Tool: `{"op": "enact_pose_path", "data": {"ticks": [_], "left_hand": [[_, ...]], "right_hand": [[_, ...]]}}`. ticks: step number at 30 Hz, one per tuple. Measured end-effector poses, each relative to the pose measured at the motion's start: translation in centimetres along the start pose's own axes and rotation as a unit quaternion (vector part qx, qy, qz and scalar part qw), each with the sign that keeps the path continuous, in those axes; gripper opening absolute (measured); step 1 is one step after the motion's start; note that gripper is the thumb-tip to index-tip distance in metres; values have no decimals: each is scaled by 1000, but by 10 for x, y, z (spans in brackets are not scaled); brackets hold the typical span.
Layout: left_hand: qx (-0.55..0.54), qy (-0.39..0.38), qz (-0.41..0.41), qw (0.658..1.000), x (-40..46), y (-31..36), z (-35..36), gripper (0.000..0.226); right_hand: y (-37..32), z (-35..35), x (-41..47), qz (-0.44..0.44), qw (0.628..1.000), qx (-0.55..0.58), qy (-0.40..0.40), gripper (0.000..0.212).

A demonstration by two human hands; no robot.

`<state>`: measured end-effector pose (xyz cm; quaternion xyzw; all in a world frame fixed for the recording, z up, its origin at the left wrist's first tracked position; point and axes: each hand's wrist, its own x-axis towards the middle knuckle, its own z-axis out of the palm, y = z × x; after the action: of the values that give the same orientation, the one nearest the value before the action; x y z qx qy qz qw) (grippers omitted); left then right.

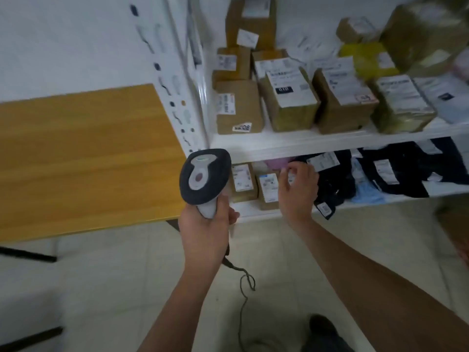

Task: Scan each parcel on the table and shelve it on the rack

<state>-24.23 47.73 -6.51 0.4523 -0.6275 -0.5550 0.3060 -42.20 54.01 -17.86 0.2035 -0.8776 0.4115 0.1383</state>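
At the rack's point(291, 146) lower shelf, I see my right hand point(298, 185) with fingers curled around a black parcel point(330, 184); my left hand point(205, 224) grips the scanner point(204, 175) beside the table point(83, 158).

brown labelled parcels point(291, 102) stand crowded on the white rack point(291, 144).
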Motion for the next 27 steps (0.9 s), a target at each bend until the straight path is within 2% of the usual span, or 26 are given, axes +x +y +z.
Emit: {"op": "enact_pose_path", "data": {"ticks": [3,8,11,14,16,19,22,24,27], "left_hand": [[-13,19,39,999,0,35,-79,25],[-45,66,81,994,7,87,-194,25],[-63,90,65,992,20,110,-248,26],[-61,94,7,994,47,124,-288,27],[-74,77,-49,993,71,127,-304,27],[-147,46,-129,980,109,126,-318,25],[-203,21,-135,970,146,122,-328,27],[-204,4,-118,972,170,118,-334,35],[-196,4,-100,975,216,108,-342,38]], "right_hand": [[-94,-18,-12,-28,994,94,42,22],[-247,-57,-29,-43,970,234,55,7],[-327,-85,-33,-74,947,306,61,8],[-386,-94,-36,-132,930,339,58,6],[-417,-85,-40,-141,928,344,-10,7],[-451,-46,-47,-114,920,313,-207,10],[-471,12,-48,-104,871,241,-416,31],[-480,55,-45,-90,838,239,-483,41],[-490,123,-33,-62,819,239,-518,35]]}}
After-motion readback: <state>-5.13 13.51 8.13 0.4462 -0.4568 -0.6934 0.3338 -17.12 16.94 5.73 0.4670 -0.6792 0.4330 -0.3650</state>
